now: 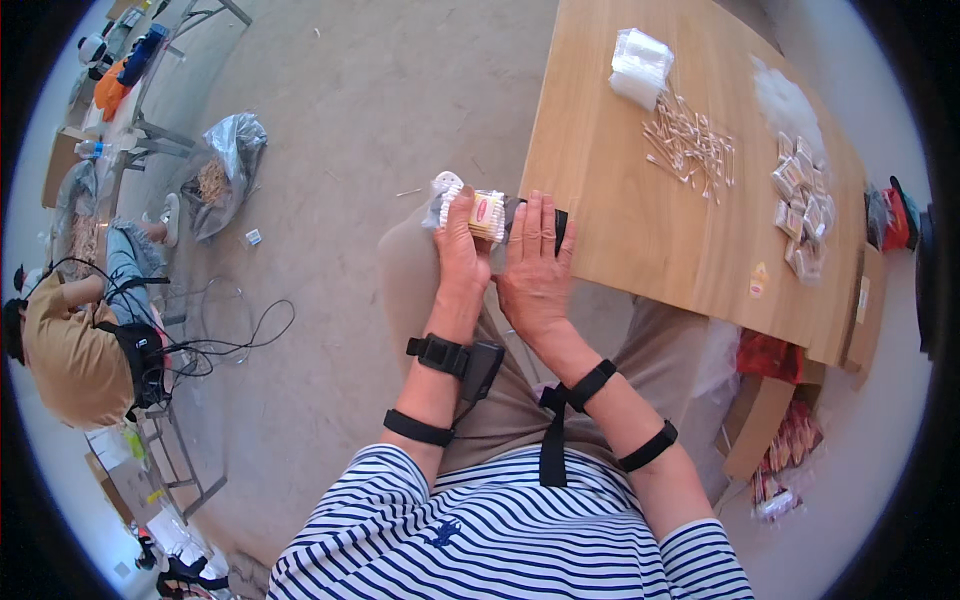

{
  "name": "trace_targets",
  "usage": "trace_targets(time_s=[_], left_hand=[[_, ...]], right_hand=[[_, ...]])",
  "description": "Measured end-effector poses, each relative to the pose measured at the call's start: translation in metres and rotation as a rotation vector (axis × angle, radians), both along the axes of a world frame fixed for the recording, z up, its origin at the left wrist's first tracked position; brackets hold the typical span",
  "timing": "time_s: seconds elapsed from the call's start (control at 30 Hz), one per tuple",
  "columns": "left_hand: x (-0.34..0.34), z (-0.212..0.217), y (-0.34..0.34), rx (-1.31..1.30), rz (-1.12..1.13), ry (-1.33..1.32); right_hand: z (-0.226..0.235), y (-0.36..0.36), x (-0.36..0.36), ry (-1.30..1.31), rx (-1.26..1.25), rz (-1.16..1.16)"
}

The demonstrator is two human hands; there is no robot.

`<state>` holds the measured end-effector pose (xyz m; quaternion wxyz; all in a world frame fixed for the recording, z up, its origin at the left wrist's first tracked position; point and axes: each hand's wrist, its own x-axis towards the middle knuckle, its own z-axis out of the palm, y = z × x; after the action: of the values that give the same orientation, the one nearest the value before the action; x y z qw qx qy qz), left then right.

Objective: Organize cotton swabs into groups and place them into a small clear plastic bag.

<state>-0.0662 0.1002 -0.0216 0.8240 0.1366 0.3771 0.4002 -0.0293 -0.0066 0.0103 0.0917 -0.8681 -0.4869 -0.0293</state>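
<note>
My left hand (461, 252) is closed around a small pack of cotton swabs (487, 216). White swab tips show at the pack's side, and a yellow label with a red mark faces up. Beside it my right hand (536, 275) lies flat, fingers stretched out, over a dark strip (562, 232) at the near left edge of the wooden table (600, 215). What that strip is I cannot make out. Both hands are just above my knees. Loose cotton swabs (690, 150) lie scattered on the table, below a stack of clear plastic bags (642, 65).
Several small swab packs (802, 205) are heaped at the table's right side, near white plastic film (785, 100). A yellow label (759, 281) lies near the front edge. Cardboard boxes (757, 425) stand under it. On the left, another person (80, 350) sits near a plastic bag (235, 150).
</note>
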Motion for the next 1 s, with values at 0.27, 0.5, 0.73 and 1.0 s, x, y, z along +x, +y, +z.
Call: trace_targets(time_s=[0.27, 0.5, 0.73, 1.0], left_hand=[[-0.001, -0.004, -0.001, 0.038, -0.009, -0.038], [0.000, 0.004, -0.004, 0.037, 0.003, -0.037], [-0.005, -0.003, 0.003, 0.065, -0.016, -0.033], [-0.021, 0.002, 0.023, 0.073, 0.044, -0.035]], right_hand=[[-0.007, 0.017, -0.008, -0.073, 0.046, -0.017], [-0.006, 0.018, -0.005, -0.064, 0.033, 0.034], [0.003, 0.023, -0.004, -0.002, 0.033, 0.100], [0.007, 0.039, -0.003, 0.109, 0.092, 0.240]])
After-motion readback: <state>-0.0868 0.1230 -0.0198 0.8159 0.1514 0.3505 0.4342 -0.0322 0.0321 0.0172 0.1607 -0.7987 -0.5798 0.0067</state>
